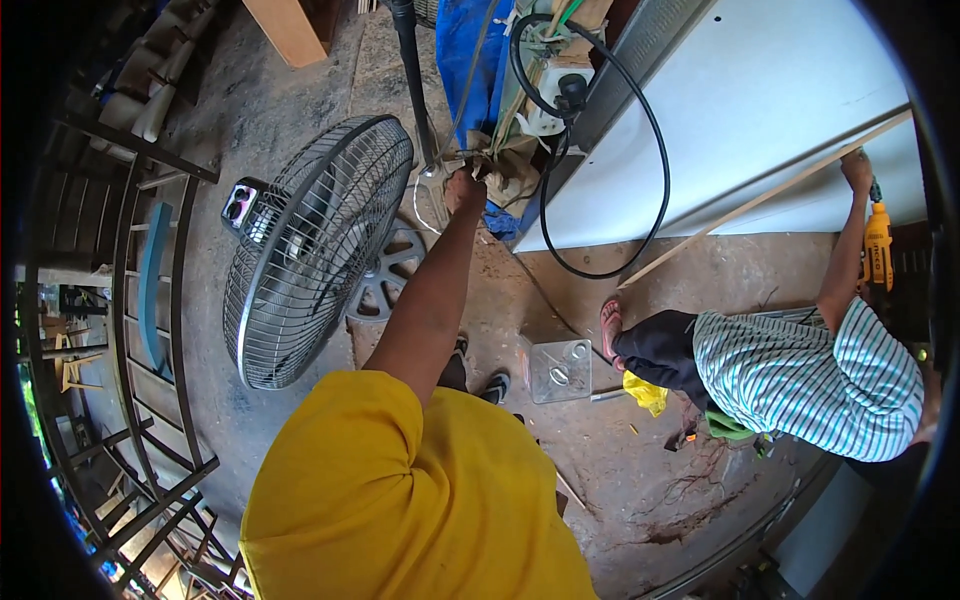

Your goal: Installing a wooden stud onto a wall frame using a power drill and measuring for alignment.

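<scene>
My left hand reaches out from a yellow sleeve to the foot of a black upright pole. Its fingers are curled closed beside a crumpled brown bag; what they grip is small, dark and partly hidden. Left of this arm stands a fan with a round wire cage and a control box on its back. A grey spoked wheel-like base shows beneath the fan. Behind my hand hangs blue sheeting, with thin cords around it. My right hand is out of view.
A co-worker in a striped shirt crouches at right, a hand near a yellow drill. A wooden strip crosses a white panel. A black cable loops nearby. A clear box sits on the floor; metal frames stand left.
</scene>
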### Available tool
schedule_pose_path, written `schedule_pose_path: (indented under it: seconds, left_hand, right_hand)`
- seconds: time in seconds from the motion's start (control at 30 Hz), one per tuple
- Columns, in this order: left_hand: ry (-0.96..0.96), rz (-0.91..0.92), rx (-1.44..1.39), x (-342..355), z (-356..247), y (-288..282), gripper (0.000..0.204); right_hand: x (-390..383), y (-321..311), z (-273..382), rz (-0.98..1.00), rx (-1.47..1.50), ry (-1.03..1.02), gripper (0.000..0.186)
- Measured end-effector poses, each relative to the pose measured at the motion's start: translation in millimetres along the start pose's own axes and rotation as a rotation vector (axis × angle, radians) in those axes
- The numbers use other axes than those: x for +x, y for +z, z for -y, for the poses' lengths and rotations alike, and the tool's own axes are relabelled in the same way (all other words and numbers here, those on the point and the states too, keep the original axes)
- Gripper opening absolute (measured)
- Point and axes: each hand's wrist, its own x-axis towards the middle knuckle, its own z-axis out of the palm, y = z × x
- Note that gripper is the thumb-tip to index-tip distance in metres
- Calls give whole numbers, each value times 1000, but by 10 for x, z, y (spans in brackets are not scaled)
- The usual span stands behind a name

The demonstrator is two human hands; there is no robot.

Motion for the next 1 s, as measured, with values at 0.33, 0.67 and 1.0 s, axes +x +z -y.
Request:
schedule_pose_path:
  seconds: [0.33,0.67,1.0]
  left_hand:
    - [291,-159,-270,-1279,-215,-417,36]
    - [252,535,-503,-2422,293,-1070,26]
    - [342,362,-306,-2086,324,-842,21]
  right_hand:
    - [-172,11,796,50,32,54,38]
    - [-460,-122,1572,125,46,135,39]
    - [-128,-386,1195,178,-58,72,37]
